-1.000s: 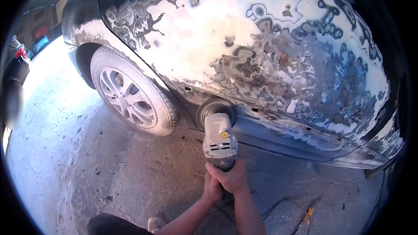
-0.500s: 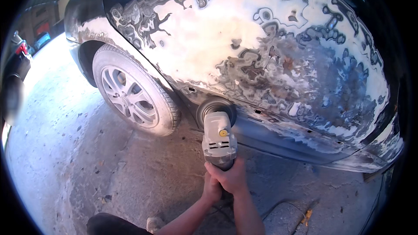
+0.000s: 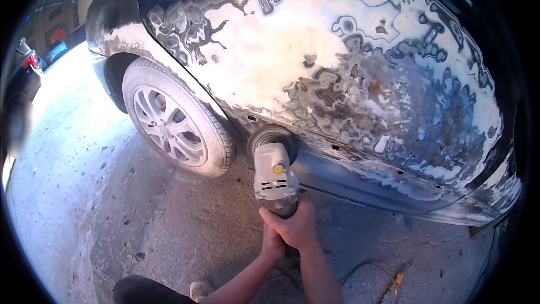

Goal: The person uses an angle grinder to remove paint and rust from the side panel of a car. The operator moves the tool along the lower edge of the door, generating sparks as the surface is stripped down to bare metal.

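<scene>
Grey angle grinder (image 3: 274, 175): both your hands, left hand (image 3: 274, 243) and right hand (image 3: 296, 226), clench its body, steadying the disc against the car's sill (image 3: 360, 177).

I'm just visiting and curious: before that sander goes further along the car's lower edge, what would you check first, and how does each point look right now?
1. Both hands on the tool: right hand and left hand grip the grey sander at its rear. Ok.
2. Pad against the sill below the sanded door panel: ok.
3. Clearance from the tyre: close beside it, apart. Ok.
4. Cable on the floor behind the hands: path cannot tell.
5. Gloves: fingers bare. Not ok.
</scene>
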A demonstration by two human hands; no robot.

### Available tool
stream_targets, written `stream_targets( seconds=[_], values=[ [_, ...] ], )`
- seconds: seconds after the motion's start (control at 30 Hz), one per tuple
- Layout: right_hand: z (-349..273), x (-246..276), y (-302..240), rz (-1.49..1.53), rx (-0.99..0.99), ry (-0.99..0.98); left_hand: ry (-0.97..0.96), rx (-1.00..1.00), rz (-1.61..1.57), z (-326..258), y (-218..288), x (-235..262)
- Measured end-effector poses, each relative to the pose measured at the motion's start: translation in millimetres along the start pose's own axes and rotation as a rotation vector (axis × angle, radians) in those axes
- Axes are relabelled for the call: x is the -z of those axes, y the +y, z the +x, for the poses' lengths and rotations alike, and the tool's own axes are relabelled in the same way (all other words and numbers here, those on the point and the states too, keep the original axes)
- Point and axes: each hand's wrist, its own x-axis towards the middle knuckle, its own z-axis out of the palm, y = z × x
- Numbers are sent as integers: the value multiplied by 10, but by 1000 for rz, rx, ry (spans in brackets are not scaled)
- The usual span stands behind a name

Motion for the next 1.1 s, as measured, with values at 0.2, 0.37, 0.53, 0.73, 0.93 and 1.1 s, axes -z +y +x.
stream_targets(
  seconds=[0.2,0.37,0.53,0.73,0.93,1.1],
  values=[
    [21,-10,-29,-30,-4,-29,23,0,-50,24,-68,25],
    [33,-37,45,21,38,-21,-18,-8,1,1,-35,84],
    [78,-85,-143,-86,-11,-58,59,-30,-89,60,38,49],
    [127,-137,-92,-41,28,-83,79,-17,15,81,105,61],
    [142,-150,-102,-69,31,-77,22,-83,-5,110,16,146],
    [179,-197,-57,-102,35,-94,88,27,-132,112,73,111]
  ],
)
